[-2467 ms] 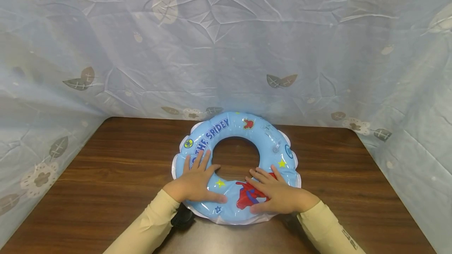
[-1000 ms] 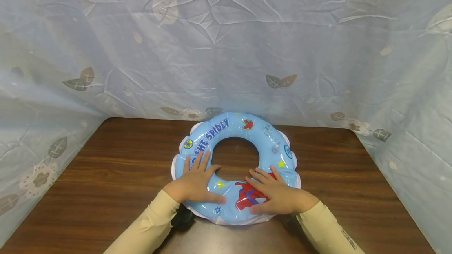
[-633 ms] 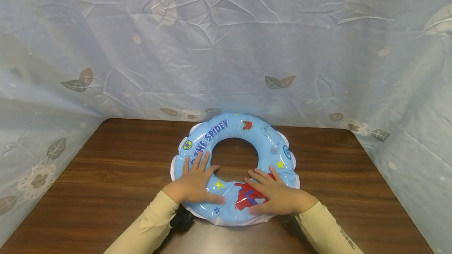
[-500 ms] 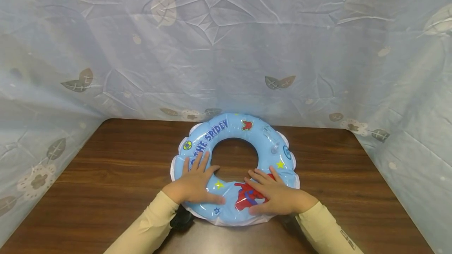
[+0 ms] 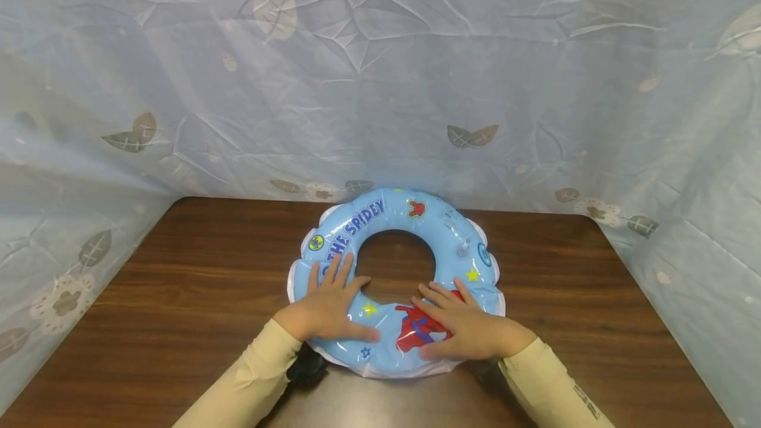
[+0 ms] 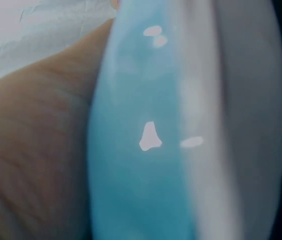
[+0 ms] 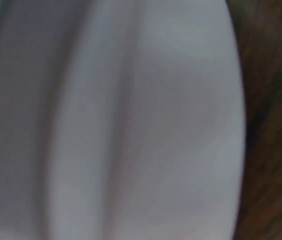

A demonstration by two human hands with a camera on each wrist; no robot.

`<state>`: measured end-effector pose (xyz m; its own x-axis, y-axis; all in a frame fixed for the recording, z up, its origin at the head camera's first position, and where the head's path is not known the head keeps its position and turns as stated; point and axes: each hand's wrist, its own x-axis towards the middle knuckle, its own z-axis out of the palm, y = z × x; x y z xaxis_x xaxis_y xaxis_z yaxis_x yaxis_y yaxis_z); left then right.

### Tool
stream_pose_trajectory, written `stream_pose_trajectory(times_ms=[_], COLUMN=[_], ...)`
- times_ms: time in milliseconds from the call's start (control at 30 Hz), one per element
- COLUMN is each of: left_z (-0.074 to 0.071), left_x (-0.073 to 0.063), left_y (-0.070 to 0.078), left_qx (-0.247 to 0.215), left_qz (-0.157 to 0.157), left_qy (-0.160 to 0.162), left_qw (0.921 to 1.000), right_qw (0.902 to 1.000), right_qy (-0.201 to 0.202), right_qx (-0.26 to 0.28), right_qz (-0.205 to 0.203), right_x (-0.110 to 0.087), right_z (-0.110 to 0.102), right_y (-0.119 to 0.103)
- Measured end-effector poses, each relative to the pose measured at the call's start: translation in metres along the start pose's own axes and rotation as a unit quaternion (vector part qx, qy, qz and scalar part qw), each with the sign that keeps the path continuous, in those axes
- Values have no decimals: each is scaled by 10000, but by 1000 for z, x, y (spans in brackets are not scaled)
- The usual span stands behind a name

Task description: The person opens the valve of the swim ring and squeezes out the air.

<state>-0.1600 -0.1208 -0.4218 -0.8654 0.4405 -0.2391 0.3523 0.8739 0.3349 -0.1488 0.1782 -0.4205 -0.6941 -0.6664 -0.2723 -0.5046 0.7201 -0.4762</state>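
L hand (image 5: 329, 309) spread, fingers apart, resting on near-L side of blue infl. ring (image 5: 389, 349); R hand (image 5: 470, 329) also spread, resting on near-R side, fingertips twd hole. Cream sleeves (image 5: 255, 368) on both arms; blk item (image 5: 306, 367) at L wrist, detail unclear. Wrist views: ring's blue face + wht edge v. close, blurred. Ring lies on table (image 5: 196, 296), approx. ctr, wood showing thru hole. Red/blue figure print (image 5: 416, 329) betw. hands, partly under R hand. Yellow star (image 5: 472, 275) just beyond R fingers; clear valve (image 5: 464, 248) a bit farther. Lettering "THE SPIDEY" (image 5: 357, 226) along L arc, beyond L fingertips. Small red print (image 5: 417, 209) on far arc. Behind table: pale blue-gray cloth (image 5: 404, 84), creased, w/ leaf + flower prints.
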Motion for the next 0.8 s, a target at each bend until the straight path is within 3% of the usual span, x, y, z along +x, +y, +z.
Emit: stream_pose_trajectory(times_ms=[800], left_z=[2], left_x=[0], left_y=[0], left_qx=[97], left_qz=[58], left_qy=[-93], left_qw=[9999], right_qw=[9999], right_qy=[-38], right_qx=[51], right_qz=[-106], right_x=[-1], right_z=[-1], right_y=[0])
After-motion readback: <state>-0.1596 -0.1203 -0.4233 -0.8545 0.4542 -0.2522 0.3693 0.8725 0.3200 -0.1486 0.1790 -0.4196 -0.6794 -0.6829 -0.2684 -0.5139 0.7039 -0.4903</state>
